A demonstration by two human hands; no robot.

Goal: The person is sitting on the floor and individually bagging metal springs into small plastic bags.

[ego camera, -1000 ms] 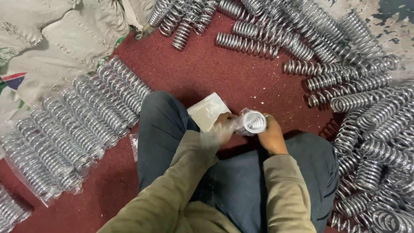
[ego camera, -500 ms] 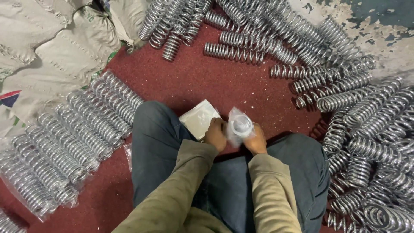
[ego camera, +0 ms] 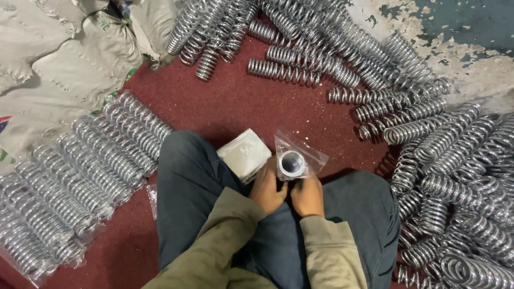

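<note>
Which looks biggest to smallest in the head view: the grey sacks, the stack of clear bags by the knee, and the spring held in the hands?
1. Grey sacks, far the largest.
2. Stack of clear bags.
3. Spring, seen end-on inside a clear bag, held by the left hand and right hand; its length is hidden, so this rank is unsure.

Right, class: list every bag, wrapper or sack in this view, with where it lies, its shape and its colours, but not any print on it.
Clear plastic bag: held by both hands over the lap, around a shiny spring's end.
Stack of flat clear bags: on the left knee, squarish, whitish.
Bagged springs: left on the red floor, in rows, silvery under clear film.
Woven sacks: top left, crumpled, off-white.
</note>
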